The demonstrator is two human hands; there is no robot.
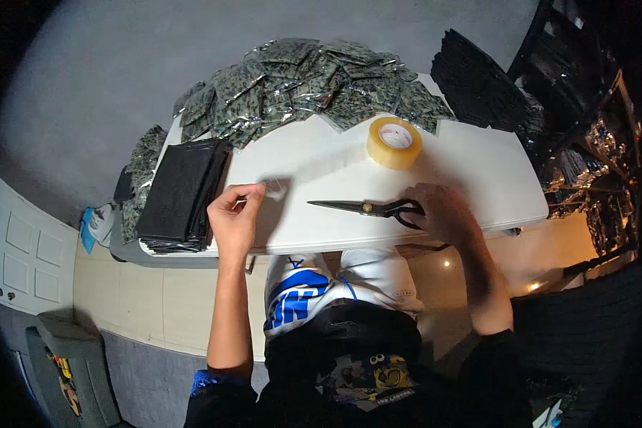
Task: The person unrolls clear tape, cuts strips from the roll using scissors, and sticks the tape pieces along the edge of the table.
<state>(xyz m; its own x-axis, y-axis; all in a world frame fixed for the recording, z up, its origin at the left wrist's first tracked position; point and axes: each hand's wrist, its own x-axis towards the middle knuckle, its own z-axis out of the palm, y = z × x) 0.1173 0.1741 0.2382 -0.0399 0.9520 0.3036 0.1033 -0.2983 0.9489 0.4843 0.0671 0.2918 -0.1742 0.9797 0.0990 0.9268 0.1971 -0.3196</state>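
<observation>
My left hand [237,214] is raised over the white table [488,171], thumb and forefinger pinched on a strip of clear tape [328,162] that runs toward the tape roll [394,143]. The roll lies flat near the middle of the table. My right hand [439,212] is closed around the handle of black scissors [367,207], whose blades point left toward my left hand and look closed. Beside my left hand rests a stack of folded black cloth [182,192].
Patterned packets in clear plastic [278,89] are heaped along the table's far edge. A dark stack [481,85] stands at the back right, near a rack of shiny packets [606,143]. A grey chair [78,357] is at the lower left.
</observation>
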